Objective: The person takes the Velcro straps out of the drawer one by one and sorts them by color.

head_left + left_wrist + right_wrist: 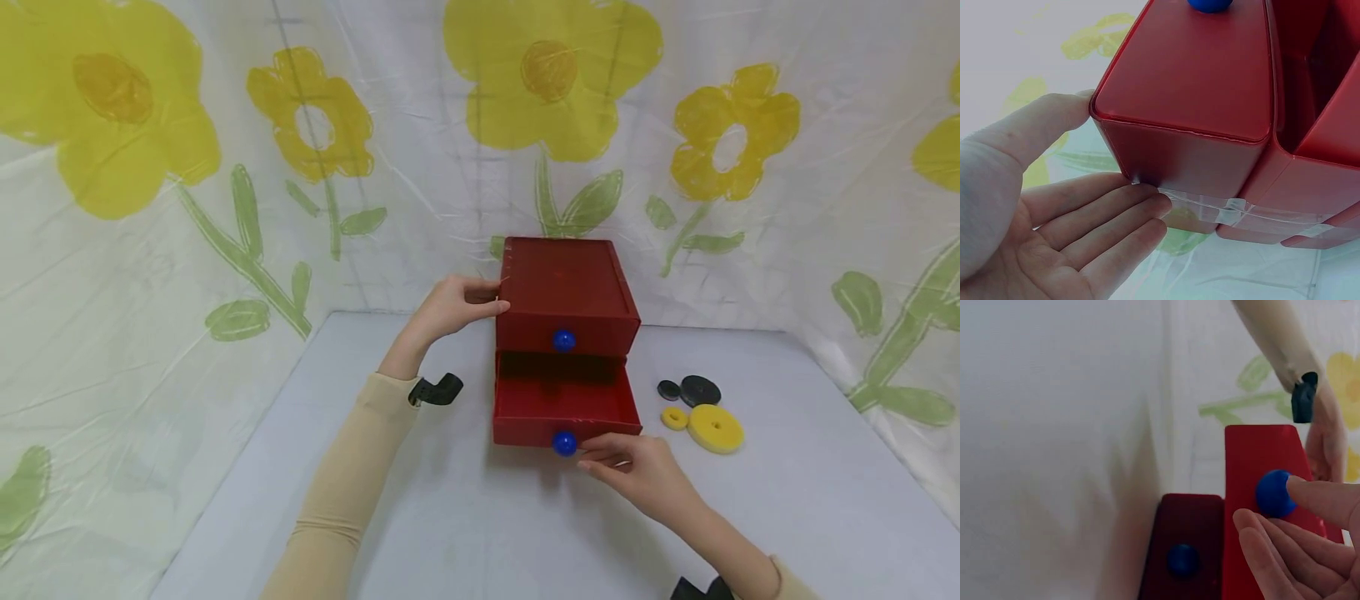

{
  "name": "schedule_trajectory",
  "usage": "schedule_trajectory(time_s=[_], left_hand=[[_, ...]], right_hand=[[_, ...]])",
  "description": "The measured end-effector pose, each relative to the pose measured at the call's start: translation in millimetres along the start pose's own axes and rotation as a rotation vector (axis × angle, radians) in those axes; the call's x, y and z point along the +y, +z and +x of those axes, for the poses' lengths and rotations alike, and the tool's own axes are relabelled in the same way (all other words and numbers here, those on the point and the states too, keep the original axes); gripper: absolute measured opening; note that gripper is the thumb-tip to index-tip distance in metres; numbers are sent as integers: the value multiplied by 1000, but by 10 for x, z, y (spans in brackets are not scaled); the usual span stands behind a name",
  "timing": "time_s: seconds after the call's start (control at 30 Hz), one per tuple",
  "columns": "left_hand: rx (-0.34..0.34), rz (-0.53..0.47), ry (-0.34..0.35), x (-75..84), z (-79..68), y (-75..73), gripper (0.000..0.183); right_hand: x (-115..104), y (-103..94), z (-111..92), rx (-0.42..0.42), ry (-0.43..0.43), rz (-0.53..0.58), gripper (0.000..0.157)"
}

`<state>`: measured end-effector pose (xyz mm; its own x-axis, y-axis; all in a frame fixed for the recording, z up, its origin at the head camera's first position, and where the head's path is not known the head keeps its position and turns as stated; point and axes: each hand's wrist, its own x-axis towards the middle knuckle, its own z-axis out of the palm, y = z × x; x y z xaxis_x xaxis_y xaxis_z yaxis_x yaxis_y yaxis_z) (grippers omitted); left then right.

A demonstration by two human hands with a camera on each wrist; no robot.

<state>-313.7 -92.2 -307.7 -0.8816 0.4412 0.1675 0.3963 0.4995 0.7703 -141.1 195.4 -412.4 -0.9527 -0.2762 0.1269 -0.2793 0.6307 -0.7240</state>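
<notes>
A red two-drawer cabinet stands on the table, its upper drawer closed and its lower drawer pulled out with nothing visible inside. Each drawer front bears a round blue knob. My left hand rests against the cabinet's left side near the top, thumb at the edge and fingers nearly straight along the side in the left wrist view. Beside the lower blue knob is my right hand, fingertips and thumb slightly parted. In the right wrist view the thumb overlaps that knob's edge; contact is unclear.
Right of the cabinet lie two black discs and two yellow discs, one large and one small of each. A flowered plastic sheet hangs behind the white table. Clear tape runs along the cabinet's side.
</notes>
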Motion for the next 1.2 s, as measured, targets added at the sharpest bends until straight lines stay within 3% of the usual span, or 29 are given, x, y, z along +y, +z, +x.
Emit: schedule_trajectory(time_s=[0.27, 0.53, 1.2], left_hand=[[4, 1, 3, 2, 3, 1, 58], [6, -2, 11, -1, 2, 6, 58], [7, -2, 7, -8, 2, 5, 56]], right_hand=[[4, 97, 43, -11, -9, 30, 29], [-66, 137, 67, 22, 40, 21, 29], [-74, 173, 217, 123, 41, 4, 24]])
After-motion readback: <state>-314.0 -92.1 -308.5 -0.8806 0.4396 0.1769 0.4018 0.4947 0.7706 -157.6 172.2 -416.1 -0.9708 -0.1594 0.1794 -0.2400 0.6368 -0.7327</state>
